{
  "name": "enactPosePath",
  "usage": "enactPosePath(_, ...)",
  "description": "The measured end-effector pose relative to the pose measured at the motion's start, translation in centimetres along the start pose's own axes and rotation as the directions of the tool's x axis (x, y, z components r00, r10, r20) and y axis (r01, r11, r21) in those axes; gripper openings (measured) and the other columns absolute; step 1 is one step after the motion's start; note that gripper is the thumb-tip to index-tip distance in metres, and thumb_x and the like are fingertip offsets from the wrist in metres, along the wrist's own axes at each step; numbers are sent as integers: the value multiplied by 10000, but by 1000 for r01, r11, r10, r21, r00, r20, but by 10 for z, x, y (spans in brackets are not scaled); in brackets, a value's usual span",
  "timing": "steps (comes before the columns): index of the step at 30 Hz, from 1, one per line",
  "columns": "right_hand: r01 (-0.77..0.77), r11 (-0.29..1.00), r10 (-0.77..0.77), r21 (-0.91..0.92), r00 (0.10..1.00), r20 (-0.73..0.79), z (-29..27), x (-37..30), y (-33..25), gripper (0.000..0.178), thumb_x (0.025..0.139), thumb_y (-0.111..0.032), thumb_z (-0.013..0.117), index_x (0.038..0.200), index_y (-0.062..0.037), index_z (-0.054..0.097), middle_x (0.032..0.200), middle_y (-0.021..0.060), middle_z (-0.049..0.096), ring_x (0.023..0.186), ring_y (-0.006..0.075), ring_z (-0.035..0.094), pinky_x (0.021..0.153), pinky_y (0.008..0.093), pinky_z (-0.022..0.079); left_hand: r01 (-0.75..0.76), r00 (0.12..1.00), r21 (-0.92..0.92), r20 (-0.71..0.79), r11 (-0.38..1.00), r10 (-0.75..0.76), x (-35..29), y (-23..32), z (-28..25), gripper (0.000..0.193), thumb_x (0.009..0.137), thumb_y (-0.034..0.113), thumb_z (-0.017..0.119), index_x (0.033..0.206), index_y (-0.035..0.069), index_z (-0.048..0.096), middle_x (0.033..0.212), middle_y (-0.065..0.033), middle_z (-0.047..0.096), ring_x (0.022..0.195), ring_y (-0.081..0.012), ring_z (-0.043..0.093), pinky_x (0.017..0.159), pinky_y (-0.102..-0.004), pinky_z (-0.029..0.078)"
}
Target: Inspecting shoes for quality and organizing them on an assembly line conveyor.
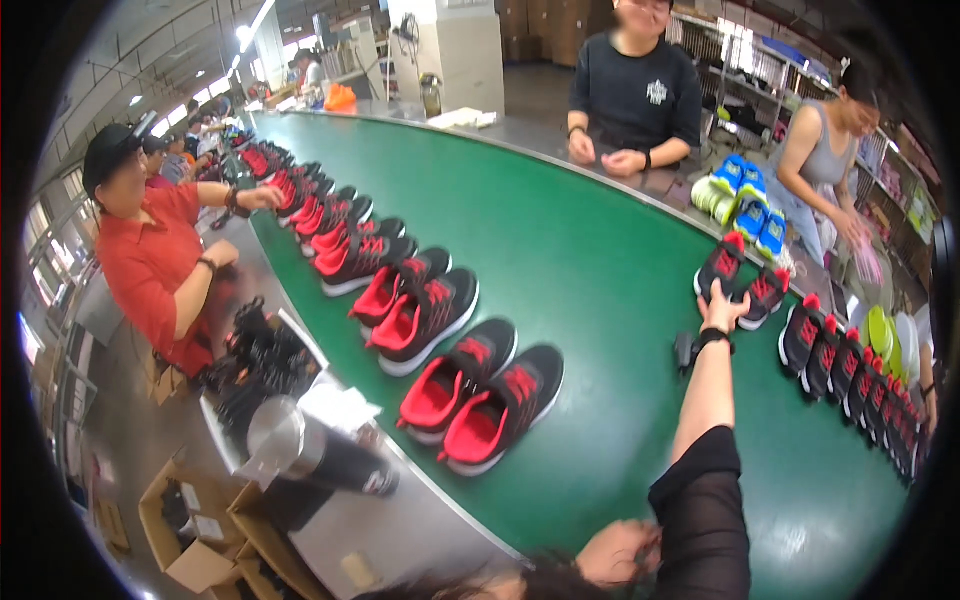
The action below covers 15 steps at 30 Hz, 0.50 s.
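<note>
1. Nearest the camera, the left hand [618, 552] hangs low beside the black sleeve; blur and the frame's edge hide its fingertips, so I cannot tell whether they hold anything.
2. Right arm outstretched, the right hand [727, 305] spreads its fingers across the toes of a red-and-black shoe pair [719, 264] on the right part of the green belt [600, 265]. That span likely lets one hand manage both shoes; how firmly it grips is unclear.
3. To the right, a row of matching shoes [847, 365] stands side by side, perhaps to save room.
4. To the left, more pairs [512, 400] line the belt, each set together, probably so mates stay matched.
5. Near left, a dark tumbler [335, 462] stands on the metal ledge [425, 530], off the belt, presumably out of the shoes' way.
</note>
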State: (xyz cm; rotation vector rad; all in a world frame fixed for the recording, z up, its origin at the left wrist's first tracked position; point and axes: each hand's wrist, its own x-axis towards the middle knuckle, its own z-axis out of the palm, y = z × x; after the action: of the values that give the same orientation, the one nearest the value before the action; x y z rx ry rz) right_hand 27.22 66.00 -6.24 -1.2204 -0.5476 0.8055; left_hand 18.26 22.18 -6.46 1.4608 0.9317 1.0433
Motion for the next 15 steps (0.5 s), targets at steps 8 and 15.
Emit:
enactPosePath(8,-193,981,189,27,976,111,-37,-20,-13,560,690,4,679,1156,-187,433,1124,89,500,850,226,582,480,313,510,23,1000,280,2,960,-24,9,17,-5,158,837,266,625,898,120,629,775,-30,655,706,-215,638,657,-348,472)
enactPosePath(15,-45,801,351,-598,844,407,-178,-164,-121,411,706,-46,694,1071,-134,525,1112,108,520,745,196,587,450,297,489,14,966,298,-252,955,65,18,9,-1,268,852,302,608,967,61,634,843,-128,629,741,-277,606,666,-376,492)
